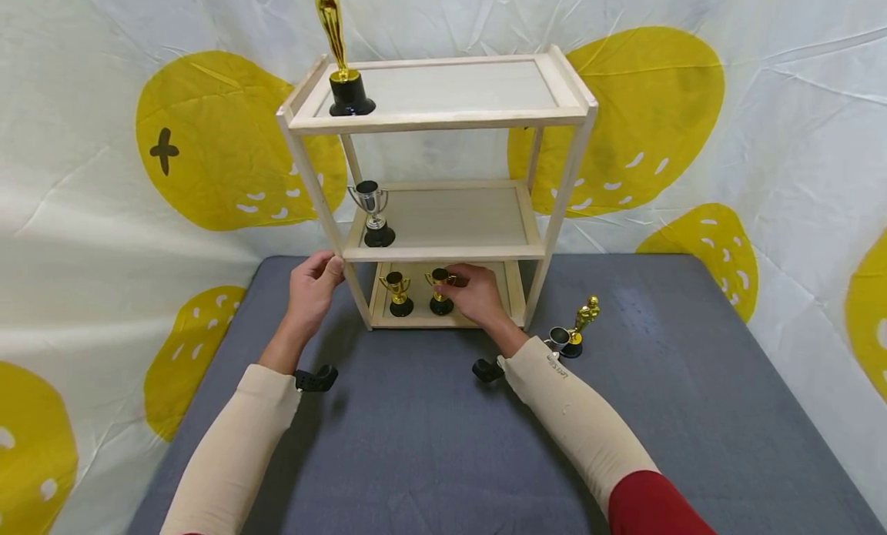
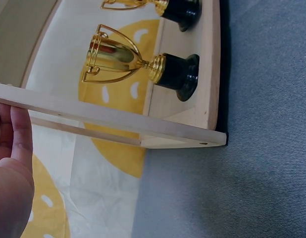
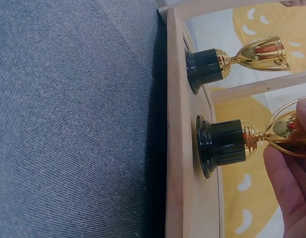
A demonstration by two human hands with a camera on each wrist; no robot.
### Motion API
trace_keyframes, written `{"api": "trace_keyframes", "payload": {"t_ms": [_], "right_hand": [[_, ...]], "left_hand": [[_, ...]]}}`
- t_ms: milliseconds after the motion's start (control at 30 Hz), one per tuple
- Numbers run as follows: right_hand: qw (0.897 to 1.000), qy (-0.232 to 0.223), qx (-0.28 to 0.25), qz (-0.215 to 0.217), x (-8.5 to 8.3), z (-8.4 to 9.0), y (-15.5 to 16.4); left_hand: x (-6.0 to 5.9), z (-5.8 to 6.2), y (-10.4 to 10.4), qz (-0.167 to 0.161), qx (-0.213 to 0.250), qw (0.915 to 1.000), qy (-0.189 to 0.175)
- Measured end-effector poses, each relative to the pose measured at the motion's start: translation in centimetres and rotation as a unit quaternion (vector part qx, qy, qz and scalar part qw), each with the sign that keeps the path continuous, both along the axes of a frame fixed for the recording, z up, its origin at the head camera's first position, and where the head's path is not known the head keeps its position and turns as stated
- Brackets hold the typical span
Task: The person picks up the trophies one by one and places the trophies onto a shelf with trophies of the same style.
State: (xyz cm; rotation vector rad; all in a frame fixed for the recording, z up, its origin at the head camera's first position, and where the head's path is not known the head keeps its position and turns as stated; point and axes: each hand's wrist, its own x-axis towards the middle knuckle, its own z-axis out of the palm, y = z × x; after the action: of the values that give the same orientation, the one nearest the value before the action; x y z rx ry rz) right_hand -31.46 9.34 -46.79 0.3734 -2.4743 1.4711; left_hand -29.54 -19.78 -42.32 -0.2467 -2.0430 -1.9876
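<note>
At centre frame the right hand (image 1: 478,292) pinches a gold cup (image 1: 440,290); its neighbour (image 1: 398,293) could be toppled. The left hand (image 1: 313,282) grips the shelf post (image 1: 313,188).

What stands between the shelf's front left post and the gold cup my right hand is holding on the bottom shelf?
A second gold cup, standing upright on the bottom shelf, clear in the head view.

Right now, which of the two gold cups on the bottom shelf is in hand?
The right-hand gold cup: the right hand pinches it. The left gold cup stands untouched.
</note>
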Motion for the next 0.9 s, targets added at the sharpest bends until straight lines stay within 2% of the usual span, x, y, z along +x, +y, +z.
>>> {"api": "trace_keyframes", "payload": {"t_ms": [667,900], "right_hand": [[1.0,-0.024,0.01,0.002,0.42,-0.22,0.49],[1.0,-0.018,0.012,0.01,0.64,-0.59,0.63]], "left_hand": [[0.04,0.05,0.0,0.001,-0.012,0.9999,-0.002],[0.09,0.06,0.03,0.002,-0.005,1.0,-0.004]]}}
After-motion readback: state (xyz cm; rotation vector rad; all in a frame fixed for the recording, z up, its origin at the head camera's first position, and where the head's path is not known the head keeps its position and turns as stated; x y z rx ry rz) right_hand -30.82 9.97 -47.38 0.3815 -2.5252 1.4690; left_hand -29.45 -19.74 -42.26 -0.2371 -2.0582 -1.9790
